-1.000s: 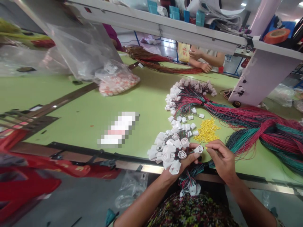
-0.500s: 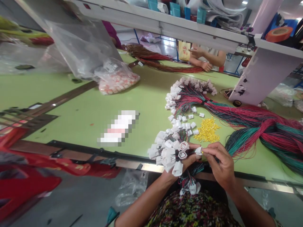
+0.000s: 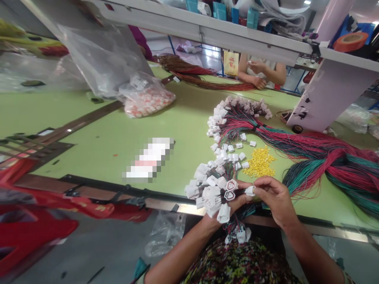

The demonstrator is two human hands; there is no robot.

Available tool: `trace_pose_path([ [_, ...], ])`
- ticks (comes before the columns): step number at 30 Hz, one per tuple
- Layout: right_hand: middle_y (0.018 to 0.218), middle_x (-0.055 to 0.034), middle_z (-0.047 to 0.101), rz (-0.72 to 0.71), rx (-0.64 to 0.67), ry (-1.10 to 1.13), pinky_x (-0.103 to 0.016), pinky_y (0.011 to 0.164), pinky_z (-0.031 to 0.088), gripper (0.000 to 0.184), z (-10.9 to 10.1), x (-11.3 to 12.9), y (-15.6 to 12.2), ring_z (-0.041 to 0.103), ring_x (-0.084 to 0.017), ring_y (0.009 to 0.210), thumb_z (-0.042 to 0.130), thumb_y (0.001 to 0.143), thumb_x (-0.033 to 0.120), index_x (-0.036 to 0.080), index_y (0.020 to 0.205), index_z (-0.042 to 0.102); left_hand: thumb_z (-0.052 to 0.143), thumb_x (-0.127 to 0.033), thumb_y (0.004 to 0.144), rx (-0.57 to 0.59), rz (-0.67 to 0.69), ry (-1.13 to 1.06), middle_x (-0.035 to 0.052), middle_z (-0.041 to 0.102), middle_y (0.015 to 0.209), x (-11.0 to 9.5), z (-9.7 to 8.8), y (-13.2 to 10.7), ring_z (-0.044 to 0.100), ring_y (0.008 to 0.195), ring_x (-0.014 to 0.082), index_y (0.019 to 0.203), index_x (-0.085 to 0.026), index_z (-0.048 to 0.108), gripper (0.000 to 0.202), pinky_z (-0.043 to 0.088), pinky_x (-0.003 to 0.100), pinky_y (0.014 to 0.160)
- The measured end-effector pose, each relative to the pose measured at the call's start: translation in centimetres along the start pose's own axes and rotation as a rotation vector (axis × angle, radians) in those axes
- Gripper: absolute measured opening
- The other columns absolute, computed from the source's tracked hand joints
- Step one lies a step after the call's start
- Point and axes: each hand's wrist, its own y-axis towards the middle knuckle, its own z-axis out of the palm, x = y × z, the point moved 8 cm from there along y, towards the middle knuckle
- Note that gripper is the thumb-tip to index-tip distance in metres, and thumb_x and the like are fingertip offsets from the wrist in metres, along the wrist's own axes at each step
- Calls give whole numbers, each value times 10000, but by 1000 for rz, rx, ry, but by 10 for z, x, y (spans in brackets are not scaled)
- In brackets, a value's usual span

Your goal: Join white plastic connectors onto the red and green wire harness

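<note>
The left hand (image 3: 226,209) grips a bunch of white wire connectors (image 3: 209,196) at 6 o'clock on the green workbench (image 3: 89,126), while the right hand (image 3: 276,199) pinches a small white connector (image 3: 250,191) just beside them. At 12 o'clock from the hands lies a heap of yellow bits (image 3: 259,162) (too small to name exactly), with a red-and-green wire bundle (image 3: 328,165) at 2 o'clock and a co-worker's hands (image 3: 257,70) farther off across the bench.

— left side, what have you got?
— my left hand (image 3: 233,207) is gripping a bunch of white plastic wire connectors (image 3: 211,196), thin wires (image 3: 232,224) hanging below.
— and the right?
— my right hand (image 3: 274,197) pinches one small white connector (image 3: 250,191), just beside the bunch.
</note>
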Motion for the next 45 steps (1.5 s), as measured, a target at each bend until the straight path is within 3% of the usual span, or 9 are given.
trace_pose_path([
  [6,894,-19,710,10,56,-52,-268,750,564,185,1,0,0,668,-158,827,783,855,385,222,936,756,839,-396,729,50,-33,-29,83,781,776,-6,9,4,711,735,253,858,-187,822,246,592,399,741],
  [12,974,-35,652,-141,151,-405,-274,759,528,96,-7,27,-4,633,-158,848,698,918,265,221,1003,705,884,-428,700,6,-64,-183,106,776,908,2,4,2,715,851,263,933,-197,771,347,595,402,790],
  [18,952,-37,647,-217,703,-788,-254,730,497,163,16,16,-61,623,-154,831,619,900,132,212,1023,689,764,-608,793,29,-131,-229,43,704,764,17,6,1,551,488,103,995,-164,695,493,435,255,463],
  [24,967,-84,678,-365,956,-1126,-282,650,467,64,37,-17,-91,610,-189,803,608,934,162,167,955,668,720,-595,844,65,-126,-181,37,692,701,19,11,-3,598,568,136,998,-169,721,453,479,288,573],
  [27,907,-51,692,-377,887,-1036,-270,613,450,65,36,-2,-75,620,-176,770,661,950,248,192,922,679,675,-606,870,90,-93,-98,29,686,705,21,9,-5,521,503,114,997,-168,737,460,415,269,503],
  [32,743,22,599,-280,169,-714,-255,545,444,185,2,41,-23,516,-124,585,773,879,368,225,891,657,658,-471,914,13,21,136,61,729,843,12,3,-4,660,805,231,937,-224,777,276,515,362,778],
  [34,786,14,628,-283,70,-635,-262,576,483,213,0,44,-15,544,-130,615,804,851,353,230,969,676,699,-428,884,-17,67,217,56,732,847,5,4,-3,660,864,255,869,-238,779,207,504,388,864],
  [39,994,-44,715,-410,218,-611,-300,753,566,186,8,47,-12,676,-172,853,709,930,214,255,1112,717,693,-465,872,2,-20,69,2,638,653,5,5,-7,579,610,179,988,-210,749,285,487,309,638],
  [45,1101,-80,704,-599,496,-749,-326,828,582,442,6,54,-35,678,-183,982,583,974,75,298,1355,619,798,-488,788,326,-162,-18,-25,572,545,0,18,-11,453,463,106,934,-168,774,352,340,231,431],
])
